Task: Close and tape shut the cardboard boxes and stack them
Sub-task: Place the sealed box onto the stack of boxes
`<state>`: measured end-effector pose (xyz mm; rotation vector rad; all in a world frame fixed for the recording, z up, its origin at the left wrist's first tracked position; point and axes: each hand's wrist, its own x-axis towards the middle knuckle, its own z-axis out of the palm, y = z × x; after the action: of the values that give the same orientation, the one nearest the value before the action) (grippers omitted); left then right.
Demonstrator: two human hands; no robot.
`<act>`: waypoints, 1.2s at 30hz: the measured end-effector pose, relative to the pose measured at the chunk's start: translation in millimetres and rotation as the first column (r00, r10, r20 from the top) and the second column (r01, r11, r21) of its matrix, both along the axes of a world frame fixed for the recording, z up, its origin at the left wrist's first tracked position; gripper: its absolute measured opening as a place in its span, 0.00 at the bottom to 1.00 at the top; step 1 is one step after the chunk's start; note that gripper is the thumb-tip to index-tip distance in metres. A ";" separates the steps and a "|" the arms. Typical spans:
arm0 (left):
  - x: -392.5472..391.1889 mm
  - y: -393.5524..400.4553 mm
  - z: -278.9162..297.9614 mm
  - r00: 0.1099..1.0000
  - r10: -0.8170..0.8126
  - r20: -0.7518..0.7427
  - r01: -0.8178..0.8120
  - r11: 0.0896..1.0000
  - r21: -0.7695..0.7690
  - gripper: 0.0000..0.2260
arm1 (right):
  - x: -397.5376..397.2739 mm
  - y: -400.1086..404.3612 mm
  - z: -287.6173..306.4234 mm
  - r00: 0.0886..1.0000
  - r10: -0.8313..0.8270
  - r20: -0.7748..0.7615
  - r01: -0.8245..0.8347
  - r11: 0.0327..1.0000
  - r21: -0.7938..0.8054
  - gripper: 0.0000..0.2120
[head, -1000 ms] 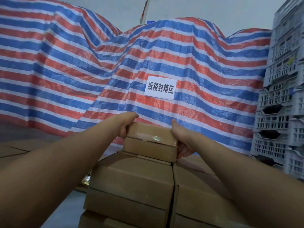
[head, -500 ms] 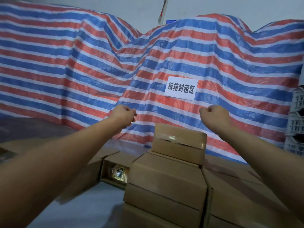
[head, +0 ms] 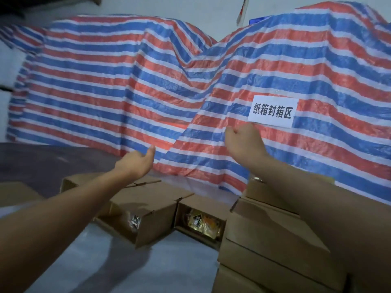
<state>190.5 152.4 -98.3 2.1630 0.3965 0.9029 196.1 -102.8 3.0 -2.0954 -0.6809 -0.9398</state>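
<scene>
A stack (head: pixel 273 235) of closed cardboard boxes stands at the right on the pale table (head: pixel 127 269), partly hidden behind the right forearm; three layers show on its near face, with a smaller box on top, mostly covered by the arm. Just left of it lie two open boxes (head: pixel 201 216) on their sides, mouths toward me, shiny packets visible inside each. More cardboard sits behind them under the left arm; I can't count it. Both hands hang in the air above the boxes, holding nothing: the left hand (head: pixel 135 162) released with thumb up, the right hand (head: pixel 243 142) loosely curled. Behind hangs a striped tarp (head: pixel 127 92) bearing one white sign (head: pixel 273 111).
</scene>
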 end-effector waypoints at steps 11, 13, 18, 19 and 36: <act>27.9 38.3 -102.1 0.943 0.307 -0.125 -0.332 0.867 -0.372 0.21 | 14.6 87.8 -63.3 0.990 0.055 -0.128 -0.091 0.951 -0.296 0.18; 26.0 37.3 -103.9 0.948 0.303 -0.099 -0.313 0.826 -0.468 0.19 | 17.9 95.2 -72.0 0.989 0.051 -0.138 -0.099 0.927 -0.362 0.19; 27.5 36.1 -114.1 0.949 0.293 -0.120 -0.297 0.692 -0.658 0.30 | 20.3 101.5 -85.3 0.988 0.045 -0.145 -0.109 0.873 -0.475 0.21; 29.1 34.0 -115.2 0.962 0.241 -0.124 -0.254 0.636 -0.728 0.28 | 19.2 101.7 -88.2 0.990 0.035 -0.135 -0.098 0.865 -0.493 0.21; -21.8 -15.5 -70.2 0.991 -0.109 0.084 0.131 0.562 -0.817 0.09 | -15.2 109.4 -167.4 0.967 0.079 -0.240 -0.173 0.900 -0.400 0.11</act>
<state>168.8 136.9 -168.5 1.2690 0.5214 0.4912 180.9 6.6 -164.3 -2.4462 -0.9549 -0.5060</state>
